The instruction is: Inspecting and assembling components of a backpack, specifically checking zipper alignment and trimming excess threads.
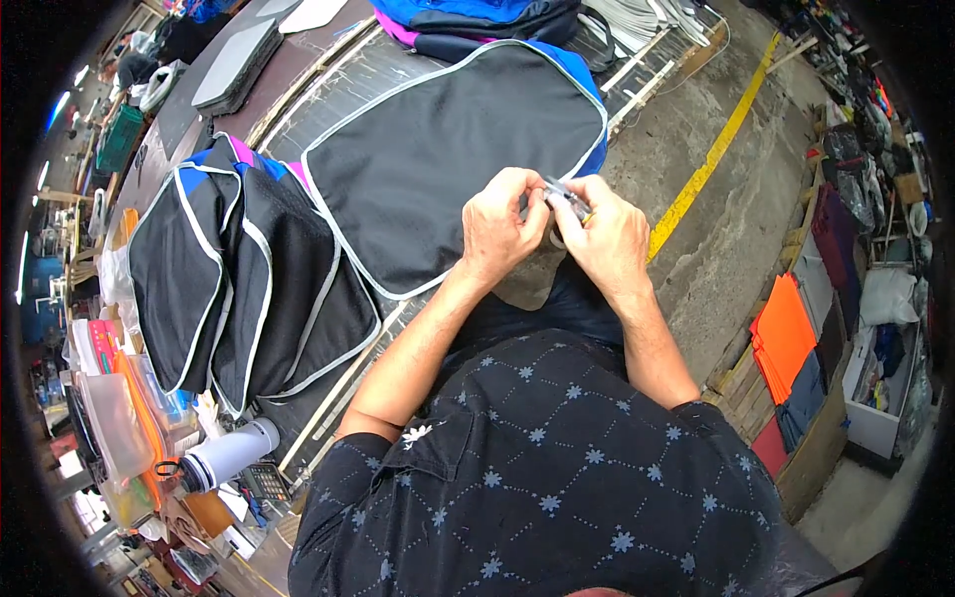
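My left hand (pixel 500 224) and my right hand (pixel 607 237) meet in front of me, fingertips almost touching. The fingers of the right are closed on a small grey metal tool (pixel 565 193), its kind too small to tell. Thumb and forefinger of the left are pinched together beside it, and what they hold is hidden. Just beyond the left hand lies a flat black fabric panel (pixel 438 149) with light grey piping, part of a bag with blue and magenta cloth. To its left stand several folded black bag panels (pixel 259 279) with the same edging.
A blue and black bag pile (pixel 477 20) lies at the table's far end, beside white cord (pixel 632 30). A lavender bottle (pixel 231 455) and a calculator (pixel 267 482) sit at the left. Right of the table, the concrete floor bears a yellow line (pixel 711 154); orange fabric (pixel 781 328) lies farther right.
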Tool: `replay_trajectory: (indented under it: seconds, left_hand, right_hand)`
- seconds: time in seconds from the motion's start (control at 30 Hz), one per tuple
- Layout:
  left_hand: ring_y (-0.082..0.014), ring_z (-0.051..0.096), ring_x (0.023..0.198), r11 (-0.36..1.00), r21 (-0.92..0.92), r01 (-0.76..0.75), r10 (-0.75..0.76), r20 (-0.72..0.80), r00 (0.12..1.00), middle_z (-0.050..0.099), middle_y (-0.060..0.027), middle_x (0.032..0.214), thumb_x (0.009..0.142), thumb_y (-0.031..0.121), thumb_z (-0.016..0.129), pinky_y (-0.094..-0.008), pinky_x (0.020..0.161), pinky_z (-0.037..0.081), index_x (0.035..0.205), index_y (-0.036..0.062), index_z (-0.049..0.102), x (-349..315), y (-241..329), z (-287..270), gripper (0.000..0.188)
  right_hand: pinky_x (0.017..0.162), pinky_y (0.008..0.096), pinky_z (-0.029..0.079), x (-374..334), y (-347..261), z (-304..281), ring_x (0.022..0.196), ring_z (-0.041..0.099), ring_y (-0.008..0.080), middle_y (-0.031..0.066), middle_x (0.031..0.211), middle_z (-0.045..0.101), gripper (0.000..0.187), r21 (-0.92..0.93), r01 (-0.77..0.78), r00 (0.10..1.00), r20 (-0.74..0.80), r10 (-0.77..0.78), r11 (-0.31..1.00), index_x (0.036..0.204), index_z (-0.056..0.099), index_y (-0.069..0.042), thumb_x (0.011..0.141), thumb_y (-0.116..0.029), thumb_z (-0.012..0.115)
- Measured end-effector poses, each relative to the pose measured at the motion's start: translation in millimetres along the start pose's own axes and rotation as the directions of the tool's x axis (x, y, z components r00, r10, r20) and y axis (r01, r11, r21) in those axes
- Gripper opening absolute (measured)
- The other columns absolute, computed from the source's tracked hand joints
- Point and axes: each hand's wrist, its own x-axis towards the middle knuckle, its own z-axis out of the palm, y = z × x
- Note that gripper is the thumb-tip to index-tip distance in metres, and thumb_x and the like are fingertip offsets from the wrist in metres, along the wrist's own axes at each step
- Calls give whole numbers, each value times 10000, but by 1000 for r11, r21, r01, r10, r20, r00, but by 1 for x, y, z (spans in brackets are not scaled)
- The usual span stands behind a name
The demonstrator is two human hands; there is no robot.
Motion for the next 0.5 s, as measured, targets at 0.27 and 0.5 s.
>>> replay_trajectory:
  seconds: [0.27, 0.5]
  left_hand:
    - [-104, 561, 538, 995, -17, 96, -95, 24, 995, 751, -63, 806, 970, 54, 748, -299, 534, 465, 1042, 51, 757, 7, 2, 3, 72]
    - [-208, 699, 628, 987, 110, 115, -127, 113, 985, 804, -79, 887, 950, 122, 777, -351, 634, 554, 1070, 68, 788, 11, -4, 4, 132]
  right_hand:
    - [519, 319, 426, 19, 72, 44, 560, 532, 70, 4, 694, 605, 318, 408, -296, 955, 135, 263, 864, 1027, 729, -6, 1045, -322, 768]
    - [536, 236, 322, 16, 75, 48, 608, 429, 1, -119, 766, 551, 215, 604, -405, 914, 279, 294, 686, 961, 713, -94, 1089, -265, 737]
